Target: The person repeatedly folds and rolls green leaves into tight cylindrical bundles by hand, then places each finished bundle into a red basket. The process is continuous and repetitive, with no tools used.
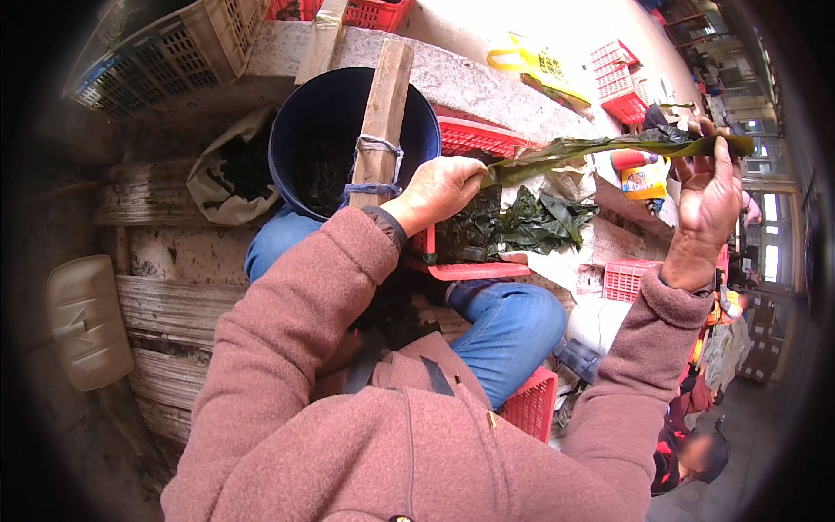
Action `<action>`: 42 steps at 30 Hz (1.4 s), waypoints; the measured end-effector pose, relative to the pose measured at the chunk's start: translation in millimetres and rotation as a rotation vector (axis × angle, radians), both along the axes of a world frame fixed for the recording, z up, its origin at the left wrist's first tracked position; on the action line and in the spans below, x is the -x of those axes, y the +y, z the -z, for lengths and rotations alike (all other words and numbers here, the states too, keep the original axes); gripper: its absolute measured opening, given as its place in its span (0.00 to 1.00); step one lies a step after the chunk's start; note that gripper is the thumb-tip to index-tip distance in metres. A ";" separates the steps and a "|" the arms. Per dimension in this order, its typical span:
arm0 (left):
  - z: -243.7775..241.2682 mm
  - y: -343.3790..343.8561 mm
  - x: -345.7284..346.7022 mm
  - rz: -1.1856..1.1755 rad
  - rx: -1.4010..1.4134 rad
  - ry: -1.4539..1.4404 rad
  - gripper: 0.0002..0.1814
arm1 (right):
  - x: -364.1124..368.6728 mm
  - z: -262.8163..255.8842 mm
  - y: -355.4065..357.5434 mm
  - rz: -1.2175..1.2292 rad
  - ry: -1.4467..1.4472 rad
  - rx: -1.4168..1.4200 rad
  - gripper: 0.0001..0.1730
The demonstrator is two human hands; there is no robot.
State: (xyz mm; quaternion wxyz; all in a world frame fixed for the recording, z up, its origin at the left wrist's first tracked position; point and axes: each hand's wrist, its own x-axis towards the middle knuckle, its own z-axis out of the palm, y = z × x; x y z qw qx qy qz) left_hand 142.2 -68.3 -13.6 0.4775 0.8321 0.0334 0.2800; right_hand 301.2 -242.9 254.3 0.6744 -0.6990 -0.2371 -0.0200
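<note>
A long, dark green leafy strip, seemingly seaweed, is stretched between both hands. My left hand is closed on its narrow end, beside the rim of a blue barrel. My right hand is raised at the right with the wide end lying across its fingers. Below the strip, a heap of dark green leaves fills a red plastic crate with pale sacking at its side. A wooden bar tied with cloth strips spans the barrel, which holds dark material.
A pale sack of dark leaves stands left of the barrel. Near the top left is a beige crate; red crates and a yellow bag are at the upper right. Another person is at the lower right.
</note>
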 end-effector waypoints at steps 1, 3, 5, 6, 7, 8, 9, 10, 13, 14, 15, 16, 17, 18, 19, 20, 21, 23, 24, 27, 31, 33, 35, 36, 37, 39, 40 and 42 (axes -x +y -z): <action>-0.3 -0.7 0.0 0.004 0.002 -0.024 0.06 | 2.3 4.0 4.4 0.051 -0.073 0.106 0.09; -1.7 -2.7 -0.5 0.009 0.001 -0.062 0.06 | 12.6 24.5 10.4 -0.166 0.070 0.228 0.07; -4.2 -5.9 -1.4 0.044 0.074 -0.057 0.09 | 21.2 44.0 15.4 -0.104 0.046 0.267 0.08; -5.7 -7.8 -1.8 0.062 0.112 -0.048 0.11 | 24.6 53.7 18.6 -0.123 0.064 0.285 0.08; -7.5 -9.7 -2.6 0.065 0.138 -0.070 0.13 | 27.4 61.5 22.0 -0.100 0.109 0.303 0.09; -9.4 -11.7 -3.3 0.068 0.164 -0.091 0.15 | 32.6 69.6 23.9 -0.134 0.091 0.294 0.09; -11.2 -13.4 -3.6 0.079 0.195 -0.082 0.18 | 36.8 77.2 27.9 -0.129 0.104 0.292 0.09; -12.6 -14.3 -3.6 0.090 0.175 -0.046 0.23 | 41.7 83.5 31.4 -0.145 0.099 0.288 0.09; -16.2 -19.6 -5.8 0.057 0.201 -0.107 0.24 | 57.8 93.5 37.8 -0.166 0.121 0.293 0.09; -16.8 -21.1 -7.0 0.059 0.211 -0.108 0.25 | 63.0 96.2 39.9 -0.187 0.133 0.256 0.09; -17.2 -21.9 -8.1 0.080 0.240 -0.116 0.24 | 68.1 99.0 41.9 -0.205 0.161 0.215 0.08; -17.4 -22.5 -9.1 0.108 0.262 -0.127 0.24 | 72.2 100.9 43.2 -0.257 0.170 0.162 0.08; -17.5 -22.7 -9.5 0.135 0.290 -0.138 0.23 | 74.8 101.9 44.1 -0.227 0.162 0.180 0.08; -17.9 -23.3 -10.0 0.171 0.359 -0.146 0.17 | 76.6 103.3 44.3 -0.223 0.156 0.185 0.08; -18.0 -22.8 -9.6 0.186 0.372 -0.109 0.14 | 77.0 104.6 44.3 -0.236 0.151 0.177 0.08; -18.4 -22.4 -9.1 0.203 0.387 -0.076 0.12 | 75.8 105.4 43.4 -0.235 0.152 0.182 0.08; -18.6 -21.4 -8.3 0.223 0.405 0.005 0.09 | 74.0 106.9 42.2 -0.234 0.126 0.200 0.08; -19.3 -19.6 -6.6 0.232 0.475 -0.013 0.09 | 68.7 112.4 38.9 -0.281 0.078 0.195 0.08; -19.3 -18.3 -6.5 0.245 0.514 -0.012 0.09 | 64.4 114.8 36.2 -0.233 0.093 0.211 0.08; -16.5 -16.2 -8.3 0.252 0.593 0.075 0.11 | 53.1 127.1 26.4 -0.247 0.319 0.114 0.09; -7.7 -17.5 -9.4 -0.039 0.395 0.171 0.16 | 49.6 155.7 16.6 -0.372 0.820 -0.221 0.09; -4.8 -18.2 -7.4 -0.307 0.106 0.160 0.17 | 45.9 166.3 15.8 -0.305 0.934 -0.344 0.10; -4.5 -15.9 -6.1 -0.068 0.613 0.379 0.21 | 43.3 171.5 14.5 -0.286 0.935 -0.359 0.10; -5.4 -15.1 -5.3 0.100 0.910 0.487 0.21 | 42.6 173.3 14.1 -0.231 0.935 -0.360 0.10; -6.7 -14.5 -4.5 0.248 1.193 0.606 0.21 | 43.9 175.6 13.4 -0.298 0.941 -0.372 0.10; -10.7 -18.7 -4.6 0.296 1.445 0.623 0.22 | 54.9 184.5 9.9 -0.339 0.943 -0.374 0.10; -12.2 -19.8 -4.6 0.296 1.549 0.605 0.21 | 62.2 189.2 6.4 -0.454 0.937 -0.377 0.10; -13.2 -19.9 -4.6 0.343 1.746 0.567 0.16 | 75.2 201.9 1.3 -0.401 1.000 -0.364 0.10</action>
